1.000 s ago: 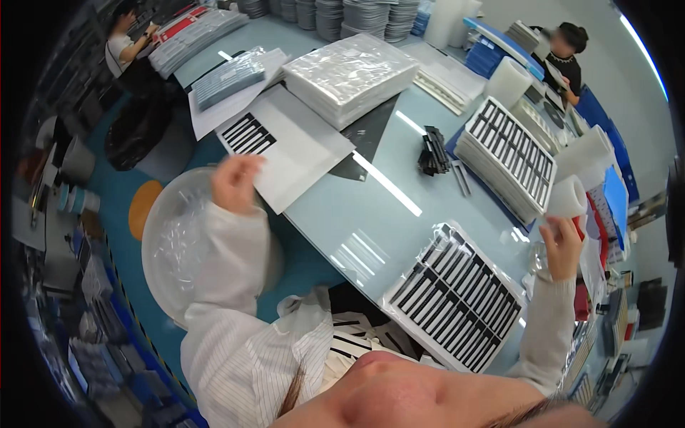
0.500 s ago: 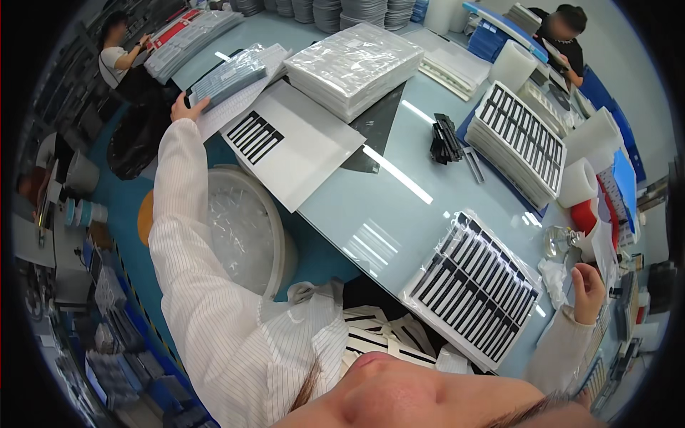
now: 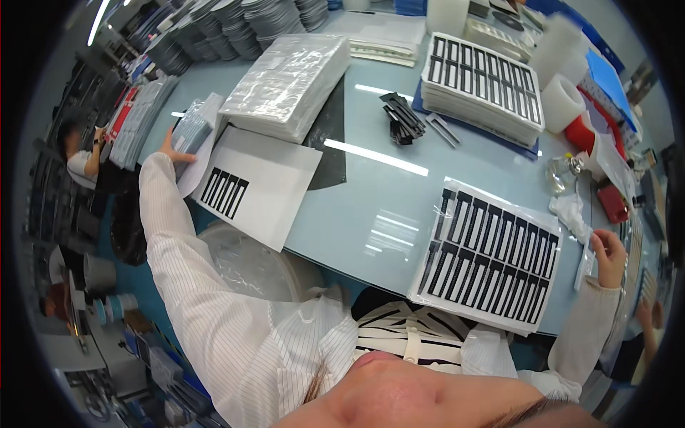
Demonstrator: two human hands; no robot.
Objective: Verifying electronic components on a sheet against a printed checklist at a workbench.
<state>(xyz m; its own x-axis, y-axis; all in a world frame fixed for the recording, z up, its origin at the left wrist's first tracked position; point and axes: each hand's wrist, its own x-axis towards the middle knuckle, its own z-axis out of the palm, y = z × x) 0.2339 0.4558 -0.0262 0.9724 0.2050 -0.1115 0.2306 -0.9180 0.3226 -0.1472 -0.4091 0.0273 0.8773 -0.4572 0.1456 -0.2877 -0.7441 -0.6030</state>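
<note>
My left hand (image 3: 176,150) is stretched out to the far left, thumb and fingers gripping the near end of a plastic-wrapped grey-blue stack (image 3: 193,128). White paper (image 3: 202,162) lies under and beside that stack. My right hand (image 3: 609,257) is at the right side of the table, fingers loosely curled and thumb apart, with nothing visible in it. It is beside a crumpled white tissue (image 3: 569,210) and a thin pale strip (image 3: 585,265). Between my hands lies a sheet with rows of black-framed white strips (image 3: 492,257), close to the table's front edge.
A white sheet (image 3: 267,178) bearing several black-framed pieces overhangs the front edge above a round bin (image 3: 246,260). Behind are a wrapped white stack (image 3: 285,85), loose black strips (image 3: 403,118), a stack of framed sheets (image 3: 485,85) and a glass bottle (image 3: 560,171). A co-worker (image 3: 80,153) stands far left.
My view has turned, shifting the whole scene. My left hand stays at the grey-blue stack; the paper there now curls down more. My right hand remains near the tissue.
</note>
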